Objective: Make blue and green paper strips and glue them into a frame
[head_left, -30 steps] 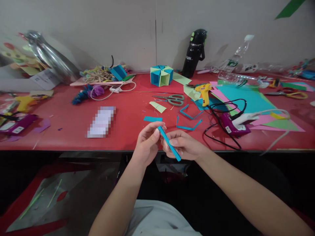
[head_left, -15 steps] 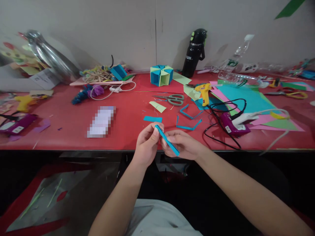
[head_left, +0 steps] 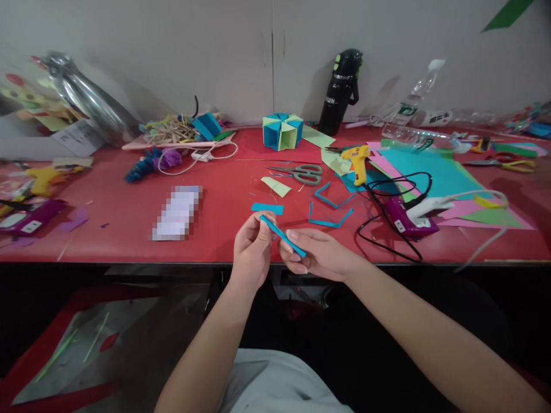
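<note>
A folded blue paper strip [head_left: 282, 235] is held slantwise between my two hands at the table's front edge. My left hand [head_left: 253, 246] pinches its upper left end between thumb and fingers. Around its lower right part, the fingers of my right hand [head_left: 316, 252] are closed, with the thumb against the strip. Just beyond my hands lies a flat blue paper piece [head_left: 267, 209]. Two bent blue paper strips [head_left: 330, 222] rest to its right. A pale yellow-green paper piece [head_left: 276, 186] and grey-handled scissors [head_left: 306, 173] are farther back.
A blue and yellow paper box [head_left: 283, 133] stands at the back near a black bottle [head_left: 340, 92]. To the right are a yellow glue gun [head_left: 357, 163], its cable, a purple power strip [head_left: 408, 221] and coloured paper sheets [head_left: 434, 175]. A blurred-out rectangle [head_left: 177, 213] lies left.
My left hand has shifted slightly left with the blue strip. The strip now lies at a flatter slant, and my right thumb is nearer its middle.
</note>
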The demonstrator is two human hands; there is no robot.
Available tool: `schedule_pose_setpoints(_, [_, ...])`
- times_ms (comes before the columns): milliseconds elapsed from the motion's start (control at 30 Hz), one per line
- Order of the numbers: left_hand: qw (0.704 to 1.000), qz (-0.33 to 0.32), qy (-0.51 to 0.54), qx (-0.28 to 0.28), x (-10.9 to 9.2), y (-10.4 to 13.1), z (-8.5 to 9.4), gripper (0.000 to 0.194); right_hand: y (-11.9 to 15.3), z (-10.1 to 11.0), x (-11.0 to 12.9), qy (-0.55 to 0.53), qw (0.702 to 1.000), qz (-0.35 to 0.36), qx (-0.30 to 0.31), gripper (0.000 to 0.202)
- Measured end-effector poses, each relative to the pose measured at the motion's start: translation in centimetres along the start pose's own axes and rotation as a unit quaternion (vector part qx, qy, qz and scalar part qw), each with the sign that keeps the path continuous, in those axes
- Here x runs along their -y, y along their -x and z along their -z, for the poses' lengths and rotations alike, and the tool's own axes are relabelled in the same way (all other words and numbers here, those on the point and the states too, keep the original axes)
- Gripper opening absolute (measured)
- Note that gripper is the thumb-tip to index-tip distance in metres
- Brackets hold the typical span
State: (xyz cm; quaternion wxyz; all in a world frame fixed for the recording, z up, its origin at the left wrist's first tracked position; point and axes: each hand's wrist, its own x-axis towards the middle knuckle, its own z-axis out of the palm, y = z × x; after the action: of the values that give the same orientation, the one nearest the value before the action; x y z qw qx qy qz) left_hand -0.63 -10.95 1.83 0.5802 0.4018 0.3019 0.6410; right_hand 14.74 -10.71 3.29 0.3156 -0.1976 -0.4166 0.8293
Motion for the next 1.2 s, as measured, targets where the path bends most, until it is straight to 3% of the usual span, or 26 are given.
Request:
schedule_pose_setpoints(267, [1.0,-0.018,0.005,-0.015,-0.1,-0.3,0.3,0.03,0.3,0.3,0.3,0.013,0.999,-0.027,-0.04,0.05])
schedule_pose_setpoints(667, [0.998,-0.048,-0.005,-0.034,0.1,-0.4,0.8,0.024,0.3,0.2,0.3,0.018,0.998,-0.024,-0.054,0.039])
schedule_pose_setpoints(867, [0.995,-0.043,-0.036,-0.077,-0.1,-0.6,1.8,0.024,-0.1,1.2,0.3,0.028,0.993,-0.016,-0.11,0.046])
schedule_pose_setpoints(1033, [0.987,-0.053,-0.118,-0.1,-0.5,0.0,3.5,0.019,-0.2,1.3,0.6,0.055,0.984,0.006,-0.171,0.052])
schedule_pose_setpoints(1200, [0.969,-0.028,-0.22,-0.114,-1.6,1.0,4.9,0.019,0.2,0.0,0.7,0.184,0.96,0.002,-0.21,0.037])
